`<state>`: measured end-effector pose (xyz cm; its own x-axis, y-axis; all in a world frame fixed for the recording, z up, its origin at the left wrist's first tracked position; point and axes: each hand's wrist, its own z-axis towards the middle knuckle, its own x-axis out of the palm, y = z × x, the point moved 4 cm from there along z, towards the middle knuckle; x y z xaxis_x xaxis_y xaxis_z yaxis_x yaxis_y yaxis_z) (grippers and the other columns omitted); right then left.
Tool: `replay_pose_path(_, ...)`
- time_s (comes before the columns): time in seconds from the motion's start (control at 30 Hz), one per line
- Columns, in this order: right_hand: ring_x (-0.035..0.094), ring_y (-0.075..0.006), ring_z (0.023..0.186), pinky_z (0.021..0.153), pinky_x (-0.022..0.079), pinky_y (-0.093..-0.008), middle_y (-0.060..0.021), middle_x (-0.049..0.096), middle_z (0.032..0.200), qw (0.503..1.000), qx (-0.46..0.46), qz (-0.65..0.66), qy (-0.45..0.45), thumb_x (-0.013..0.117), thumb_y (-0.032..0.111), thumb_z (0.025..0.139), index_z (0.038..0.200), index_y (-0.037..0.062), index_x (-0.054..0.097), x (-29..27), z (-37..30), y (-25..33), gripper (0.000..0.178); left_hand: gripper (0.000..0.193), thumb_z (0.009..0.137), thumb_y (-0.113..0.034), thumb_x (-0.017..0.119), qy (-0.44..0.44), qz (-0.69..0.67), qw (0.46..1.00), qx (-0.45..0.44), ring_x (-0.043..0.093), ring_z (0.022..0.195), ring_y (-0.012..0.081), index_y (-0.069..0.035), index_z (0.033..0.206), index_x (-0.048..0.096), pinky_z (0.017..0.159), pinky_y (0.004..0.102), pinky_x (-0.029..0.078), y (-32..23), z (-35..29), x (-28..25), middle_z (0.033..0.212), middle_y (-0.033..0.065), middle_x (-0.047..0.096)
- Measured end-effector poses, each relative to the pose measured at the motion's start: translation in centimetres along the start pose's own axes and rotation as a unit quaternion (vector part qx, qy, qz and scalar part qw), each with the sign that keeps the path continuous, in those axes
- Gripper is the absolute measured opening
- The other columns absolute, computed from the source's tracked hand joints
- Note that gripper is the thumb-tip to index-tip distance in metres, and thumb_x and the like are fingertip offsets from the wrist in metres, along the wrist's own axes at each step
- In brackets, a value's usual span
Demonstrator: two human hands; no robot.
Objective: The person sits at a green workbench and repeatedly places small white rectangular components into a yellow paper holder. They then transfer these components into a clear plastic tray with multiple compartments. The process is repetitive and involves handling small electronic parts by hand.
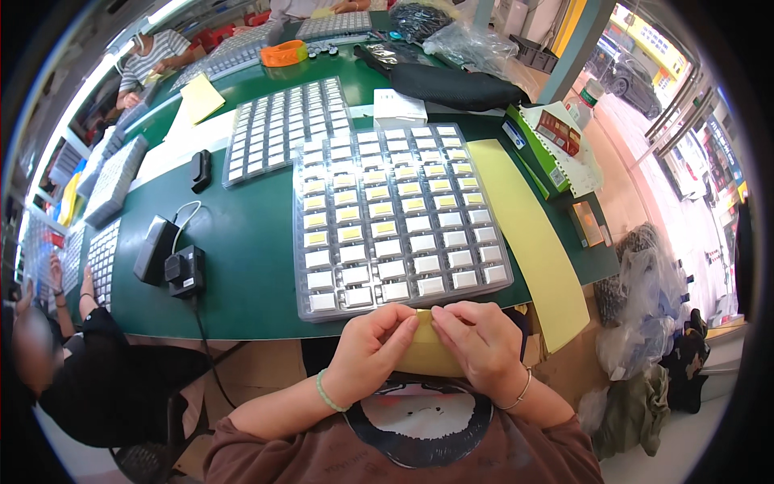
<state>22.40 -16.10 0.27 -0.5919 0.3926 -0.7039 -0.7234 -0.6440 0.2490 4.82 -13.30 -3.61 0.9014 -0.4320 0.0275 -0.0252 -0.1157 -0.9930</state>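
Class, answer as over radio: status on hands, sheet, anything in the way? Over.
Left hand and right hand pinching yellow sheet by top edge. Held short of green table. Tray of white pieces just beyond; nothing seen between.

Bright overall: daylight bleaches the street (pixel 638 121) at right, a tube light (pixel 168 11) glares upper left, and the bag (pixel 476 44) glints. The left hand (pixel 372 347) and right hand (pixel 482 343) look sharp; straight edges bow toward black corners.
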Motion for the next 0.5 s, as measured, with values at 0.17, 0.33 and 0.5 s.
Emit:
replay_pose_path(0.17,0.068,-0.0230,0.085,0.071,0.056,-0.0319,-0.0082,0.068,0.103,0.999,-0.036,-0.005,0.002,0.067,0.009,0.082,0.115,0.0023,0.072,0.0,0.4,0.2,0.034,0.015,0.108,-0.014,0.056,0.002,-0.003,1.000,0.011,0.051,0.076,0.0017,0.000,0.107,0.063,0.067,0.0198,0.044,-0.8,-0.4,-0.4,0.084,-0.0053,0.058)
replay_pose_path(0.33,0.068,-0.0254,0.086,0.071,0.057,-0.0309,-0.0083,0.068,0.102,0.994,-0.054,0.094,-0.013,0.079,-0.003,0.074,0.107,0.0056,0.071,-0.2,1.3,0.7,0.035,0.014,0.104,-0.013,0.060,-0.052,0.058,0.995,0.057,0.052,0.065,0.0058,0.001,0.105,0.064,0.060,0.0243,0.045,-1.9,-0.6,-1.3,0.075,0.0024,0.061)
replay_pose_path(0.5,0.069,-0.0183,0.087,0.072,0.055,-0.0276,-0.0069,0.070,0.097,0.943,0.134,0.285,-0.108,0.079,-0.003,0.080,0.101,0.0022,0.069,-1.5,3.5,-2.7,0.024,0.011,0.102,-0.009,0.058,-0.074,0.180,0.971,0.135,0.056,0.065,0.0103,0.001,0.103,0.063,0.062,0.0264,0.047,-5.0,-0.2,-3.2,0.075,0.0052,0.062)
